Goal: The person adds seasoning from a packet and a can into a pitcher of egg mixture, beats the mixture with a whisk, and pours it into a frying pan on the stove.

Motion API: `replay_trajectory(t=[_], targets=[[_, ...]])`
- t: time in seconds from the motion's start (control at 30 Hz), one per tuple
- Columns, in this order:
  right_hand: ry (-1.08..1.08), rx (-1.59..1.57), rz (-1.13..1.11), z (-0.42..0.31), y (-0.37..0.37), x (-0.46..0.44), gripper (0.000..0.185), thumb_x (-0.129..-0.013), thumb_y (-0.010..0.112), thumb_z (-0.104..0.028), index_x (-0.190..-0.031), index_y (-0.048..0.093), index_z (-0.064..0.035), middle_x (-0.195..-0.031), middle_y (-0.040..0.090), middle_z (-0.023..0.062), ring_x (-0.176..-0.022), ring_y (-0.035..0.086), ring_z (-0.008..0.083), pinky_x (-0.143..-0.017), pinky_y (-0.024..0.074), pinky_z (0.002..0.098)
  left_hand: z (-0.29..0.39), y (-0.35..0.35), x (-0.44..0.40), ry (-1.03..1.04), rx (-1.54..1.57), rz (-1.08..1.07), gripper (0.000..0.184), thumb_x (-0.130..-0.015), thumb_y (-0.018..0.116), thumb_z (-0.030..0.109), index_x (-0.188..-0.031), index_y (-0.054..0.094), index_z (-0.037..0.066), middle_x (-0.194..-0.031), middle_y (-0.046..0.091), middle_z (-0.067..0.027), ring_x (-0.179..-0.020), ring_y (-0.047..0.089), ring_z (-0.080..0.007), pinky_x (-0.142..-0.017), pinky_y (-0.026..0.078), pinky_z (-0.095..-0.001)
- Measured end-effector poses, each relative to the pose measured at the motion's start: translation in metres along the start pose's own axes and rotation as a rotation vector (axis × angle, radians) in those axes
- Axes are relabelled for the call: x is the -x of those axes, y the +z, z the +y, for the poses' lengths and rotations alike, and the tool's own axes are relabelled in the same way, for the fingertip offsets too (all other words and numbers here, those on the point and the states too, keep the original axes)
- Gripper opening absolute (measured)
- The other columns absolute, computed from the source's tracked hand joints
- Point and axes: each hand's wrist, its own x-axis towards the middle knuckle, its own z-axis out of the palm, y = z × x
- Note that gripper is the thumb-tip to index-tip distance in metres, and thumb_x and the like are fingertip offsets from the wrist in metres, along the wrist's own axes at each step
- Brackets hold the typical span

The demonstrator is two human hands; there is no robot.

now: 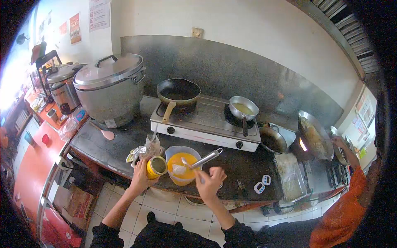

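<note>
My left hand (142,175) is wrapped round a yellow tin (156,166), its open top tilted up to the right. My right hand (209,184) is closed on the handle of a spoon (188,163) that reaches over a clear plastic jug (170,151). Yellow-orange liquid (187,157) fills much of the jug, with a whitish lump (178,170) at its surface; whether the spoon touches it I cannot tell. A metal-handled whisk (210,157) leans on the jug's right rim. Left of the jug, behind the tin, is a crumpled plastic bag (152,144).
Behind the jug, a two-burner stove (202,124) carries a dark frying pan (178,90) and a small saucepan (244,108). A big lidded pot (109,93) stands left, near a pink paddle (107,134). Two timers (259,187) lie right. A co-worker's orange sleeve (343,211) reaches toward a wok (316,134).
</note>
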Motion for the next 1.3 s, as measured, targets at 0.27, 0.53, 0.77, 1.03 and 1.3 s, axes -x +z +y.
replay_trajectory(t=[0.27, 0.53, 0.77, 1.03, 1.3], targets=[[0.005, -0.308, -0.142, -0.044, -0.024, -0.024, 0.015, -0.065, 0.076, -0.025, -0.065, 0.068, -0.0126, -0.084, 0.037, 0.0057, -0.085, 0.039, 0.0230, -0.071, 0.0289, 0.0396, 0.033, -0.023, -0.011, 0.188, -0.105, -0.139, 0.081, -0.055, 0.078, 0.016, -0.125, 0.038, 0.006, -0.117, 0.048, -0.0128, -0.110, 0.044, -0.0339, -0.094, 0.034, -0.0443], [-0.303, -0.314, -0.237, -0.049, 0.001, -0.018, 0.014, -0.051, 0.070, -0.012, -0.058, 0.060, -0.0046, -0.090, 0.042, 0.0093, -0.089, 0.041, 0.0276, -0.076, 0.0292, 0.0421, 0.072, -0.035, -0.015, 0.517, -0.349, -0.221, 0.079, -0.056, 0.076, 0.025, -0.124, 0.042, 0.007, -0.118, 0.049, -0.0081, -0.111, 0.046, -0.0263, -0.095, 0.034, -0.0410], [-0.023, -0.606, -0.294, -0.047, 0.019, -0.006, 0.043, -0.056, 0.070, -0.002, -0.095, 0.052, 0.0015, -0.098, 0.041, 0.0122, -0.097, 0.041, 0.0287, -0.088, 0.0317, 0.0404, 0.075, -0.032, -0.013, 0.494, -0.366, -0.236, 0.074, -0.061, 0.072, 0.025, -0.125, 0.042, 0.007, -0.119, 0.049, -0.0078, -0.112, 0.046, -0.0260, -0.095, 0.034, -0.0416], [0.334, -0.734, -0.311, -0.027, 0.049, 0.016, 0.029, -0.067, 0.075, -0.011, -0.087, 0.063, 0.0052, -0.101, 0.044, 0.0082, -0.100, 0.046, 0.0212, -0.091, 0.0352, 0.0314, 0.063, -0.020, -0.017, 0.437, -0.318, -0.146, 0.073, -0.060, 0.072, 0.020, -0.125, 0.041, 0.007, -0.120, 0.048, -0.0089, -0.111, 0.046, -0.0268, -0.095, 0.034, -0.0415], [0.513, -0.929, -0.326, -0.019, 0.008, -0.021, 0.028, -0.071, 0.077, -0.024, -0.080, 0.070, 0.0013, -0.089, 0.048, 0.0055, -0.093, 0.048, 0.0179, -0.081, 0.0377, 0.0313, 0.047, -0.004, -0.009, 0.117, -0.083, -0.037, 0.082, -0.054, 0.080, 0.020, -0.125, 0.040, 0.008, -0.116, 0.048, -0.0113, -0.107, 0.045, -0.0323, -0.091, 0.034, -0.0437]])
